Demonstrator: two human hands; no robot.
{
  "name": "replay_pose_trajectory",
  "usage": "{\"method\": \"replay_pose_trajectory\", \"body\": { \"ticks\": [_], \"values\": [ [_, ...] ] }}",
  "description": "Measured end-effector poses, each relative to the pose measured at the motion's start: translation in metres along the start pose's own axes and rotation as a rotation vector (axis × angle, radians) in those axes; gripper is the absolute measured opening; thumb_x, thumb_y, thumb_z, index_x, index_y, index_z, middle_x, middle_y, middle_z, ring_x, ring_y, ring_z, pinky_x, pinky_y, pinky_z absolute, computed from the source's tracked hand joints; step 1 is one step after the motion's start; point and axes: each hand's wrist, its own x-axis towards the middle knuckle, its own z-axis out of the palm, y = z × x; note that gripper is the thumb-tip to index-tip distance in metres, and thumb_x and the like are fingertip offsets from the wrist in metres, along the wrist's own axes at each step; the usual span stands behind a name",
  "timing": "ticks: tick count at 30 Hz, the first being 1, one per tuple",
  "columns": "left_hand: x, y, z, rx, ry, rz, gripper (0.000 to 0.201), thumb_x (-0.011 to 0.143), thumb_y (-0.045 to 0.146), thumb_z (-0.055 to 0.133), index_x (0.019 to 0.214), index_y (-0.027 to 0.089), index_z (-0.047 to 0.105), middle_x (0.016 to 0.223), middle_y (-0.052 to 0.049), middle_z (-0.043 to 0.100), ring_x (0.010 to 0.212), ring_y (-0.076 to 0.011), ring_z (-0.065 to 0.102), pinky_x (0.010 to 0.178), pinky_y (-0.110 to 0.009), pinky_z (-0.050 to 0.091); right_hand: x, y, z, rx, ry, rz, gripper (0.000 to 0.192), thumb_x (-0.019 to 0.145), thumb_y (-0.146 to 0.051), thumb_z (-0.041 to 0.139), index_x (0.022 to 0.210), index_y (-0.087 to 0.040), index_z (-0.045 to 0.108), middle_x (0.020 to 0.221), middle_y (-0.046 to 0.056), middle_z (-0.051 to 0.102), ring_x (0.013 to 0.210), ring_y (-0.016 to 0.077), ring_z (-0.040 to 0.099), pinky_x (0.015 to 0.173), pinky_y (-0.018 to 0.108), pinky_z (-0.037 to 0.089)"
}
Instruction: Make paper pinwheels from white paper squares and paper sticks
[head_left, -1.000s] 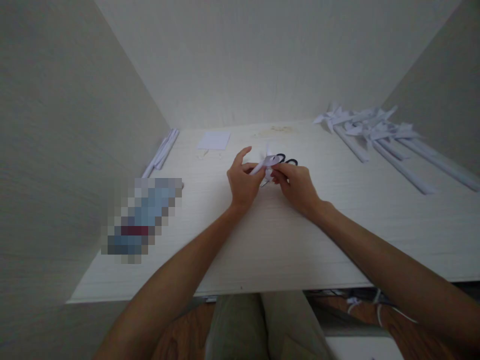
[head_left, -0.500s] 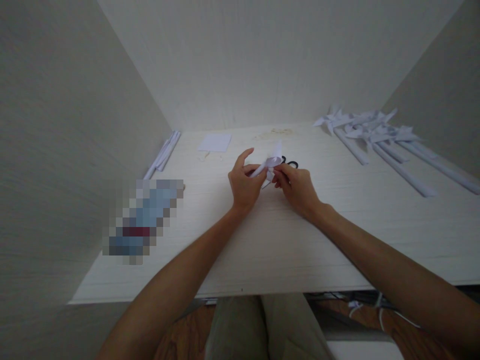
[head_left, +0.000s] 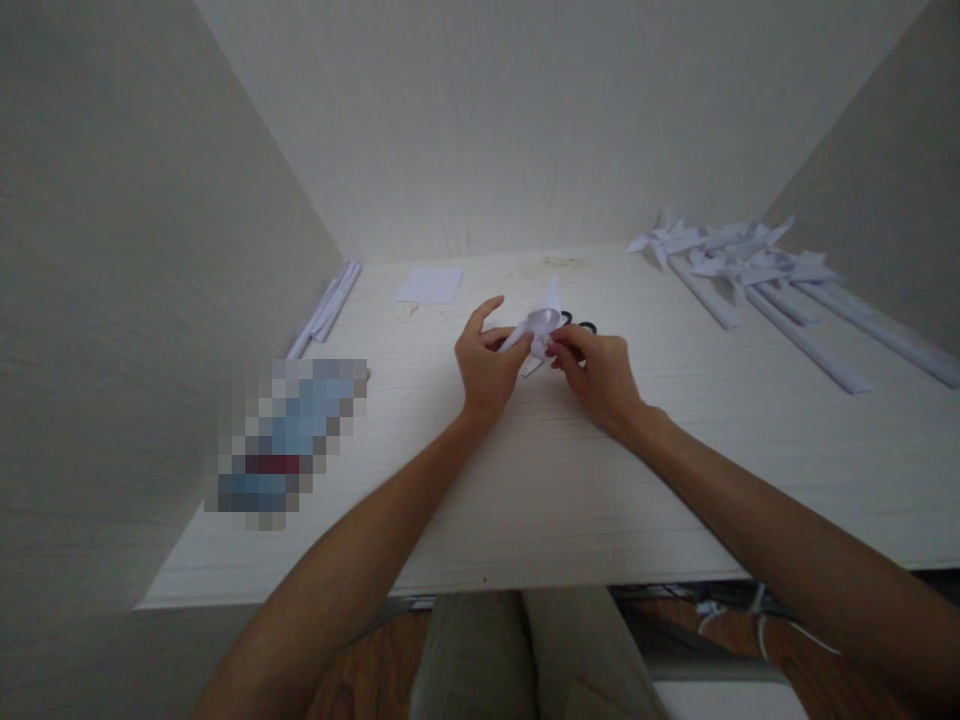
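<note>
A white paper pinwheel [head_left: 545, 320] with curled, pointed blades is between my two hands above the middle of the table. My left hand [head_left: 491, 365] pinches it with the thumb and fingers, its index finger raised away. At the pinwheel's right side, my right hand [head_left: 596, 368] has thumb and fingertips closed on the pinwheel's edge; anything smaller between those fingertips is too small to make out. Scissors with black handles [head_left: 587, 327] lie on the table just behind my right hand, mostly covered by the hands and the paper.
Several white paper pinwheels on rolled sticks [head_left: 795, 325] lie in a pile at the right. Rolled paper tubes [head_left: 330, 305] rest along the left wall. A paper sheet [head_left: 430, 285] lies at the back, with a pixelated object [head_left: 300, 430] at the left. Walls enclose the table [head_left: 525, 520].
The pinwheel has tilted and turned slightly, showing more of its blades. Both hands keep nearly the same place, with the left shifted slightly left.
</note>
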Motion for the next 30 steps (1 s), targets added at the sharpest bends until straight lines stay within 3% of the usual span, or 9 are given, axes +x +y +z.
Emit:
{"method": "replay_pose_trajectory", "body": {
  "ticks": [17,23,30],
  "values": [
    [-0.002,-0.003,0.001,0.014,-0.025,0.041,0.046,0.06,0.018,0.063,0.104,0.017,0.05,0.063,0.001,0.065,0.054,-0.0092,0.059,0.05,-0.017,0.044,0.0,-0.005,-0.001,-0.037,0.042,0.004,0.019,0.077,-0.02,0.042,0.071,-0.016,0.061,0.058,0.002,0.06,0.05,0.011,0.053,0.05,0.023,0.037],
    [-0.003,-0.005,0.001,0.033,-0.042,0.061,0.046,0.059,0.018,0.064,0.103,0.017,0.05,0.063,0.001,0.065,0.052,-0.009,0.058,0.048,-0.017,0.044,0.001,-0.009,-0.007,-0.222,0.058,-0.073,0.021,0.073,-0.017,0.043,0.065,-0.015,0.061,0.06,0.004,0.06,0.053,0.0126,0.051,0.053,0.024,0.035],
    [-0.004,-0.006,0.001,0.074,-0.049,0.083,0.046,0.059,0.018,0.064,0.103,0.018,0.051,0.063,0.002,0.065,0.052,-0.0087,0.058,0.048,-0.016,0.043,0.002,-0.011,-0.012,-0.381,-0.019,-0.132,0.025,0.074,-0.012,0.038,0.07,-0.014,0.062,0.061,0.006,0.058,0.054,0.0135,0.049,0.05,0.025,0.031]
  ]
}}
